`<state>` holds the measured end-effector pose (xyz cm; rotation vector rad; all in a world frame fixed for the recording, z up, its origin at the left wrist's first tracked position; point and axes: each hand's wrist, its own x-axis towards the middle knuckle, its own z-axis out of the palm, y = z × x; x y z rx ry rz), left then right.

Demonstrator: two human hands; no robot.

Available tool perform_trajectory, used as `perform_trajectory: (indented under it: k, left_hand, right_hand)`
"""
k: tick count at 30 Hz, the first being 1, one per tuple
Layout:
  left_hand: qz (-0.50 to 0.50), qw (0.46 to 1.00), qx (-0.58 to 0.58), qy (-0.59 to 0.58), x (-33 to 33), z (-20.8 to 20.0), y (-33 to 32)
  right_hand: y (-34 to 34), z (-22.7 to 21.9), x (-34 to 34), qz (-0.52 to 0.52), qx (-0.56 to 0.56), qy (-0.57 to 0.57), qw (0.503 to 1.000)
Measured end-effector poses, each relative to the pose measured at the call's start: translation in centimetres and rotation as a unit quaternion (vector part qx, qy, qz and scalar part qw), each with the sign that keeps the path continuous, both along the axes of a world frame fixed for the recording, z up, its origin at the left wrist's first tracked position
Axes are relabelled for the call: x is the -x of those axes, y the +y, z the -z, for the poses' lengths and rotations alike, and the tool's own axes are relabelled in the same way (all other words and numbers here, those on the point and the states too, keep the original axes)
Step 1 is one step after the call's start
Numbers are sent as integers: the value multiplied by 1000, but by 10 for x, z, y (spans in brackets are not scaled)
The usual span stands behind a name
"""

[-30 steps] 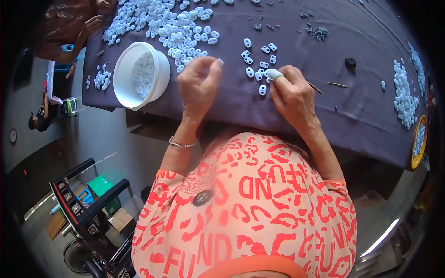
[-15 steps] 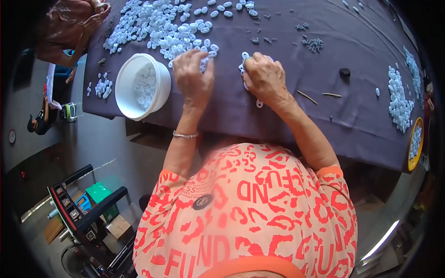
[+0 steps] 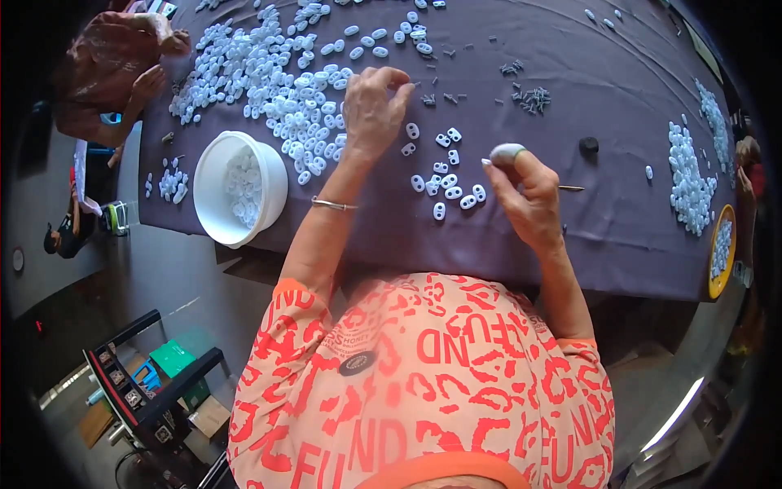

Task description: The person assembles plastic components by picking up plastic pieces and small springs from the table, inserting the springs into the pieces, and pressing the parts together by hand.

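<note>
Several small white oval pieces with two dark holes (image 3: 452, 193) lie loosely grouped on the dark cloth between my hands. My left hand (image 3: 376, 112) is over the cloth beside the big pile of white oval pieces (image 3: 305, 122). Its thumb and forefinger are pinched close together near a few small dark pins (image 3: 429, 100); anything between the tips is too small to make out. My right hand (image 3: 525, 191) hovers right of the loose group, with a white covering (image 3: 507, 151) on one finger. Its thumb and forefinger are closed together, and what they hold cannot be told.
Left of my left arm stands a white tub (image 3: 273, 175) with pale pieces inside. Dark pins (image 3: 533, 100) are heaped farther back. A black lump (image 3: 588, 146), more white pieces (image 3: 691, 183) and a yellow-rimmed bowl (image 3: 722, 253) lie right. Another person (image 3: 110, 69) sits far left.
My left hand has moved right and away from me, toward the dark pins. The right hand has shifted right and nearer me, uncovering the group of white oval pieces.
</note>
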<state>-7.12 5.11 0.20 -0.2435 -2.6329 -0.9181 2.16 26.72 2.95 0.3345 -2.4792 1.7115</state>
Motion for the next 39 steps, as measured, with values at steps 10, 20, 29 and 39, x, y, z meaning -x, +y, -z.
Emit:
perform_trajectory:
  k: [10, 20, 29, 39]
  left_hand:
    - [50, 996, 69, -11, -1, -5, 1]
    - [23, 784, -522, -336, -127, -30, 11]
    - [21, 764, -532, -365, -159, -35, 14]
    - [20, 776, -510, -372, -165, -35, 14]
  right_hand:
    - [3, -1, -12, -50, 101, -157, 981]
    - [-15, -14, -32, -90, 148, -248, 953]
    - [-22, -13, -58, -90, 105, -262, 955]
    - [-24, -11, -62, -85, 87, -260, 958]
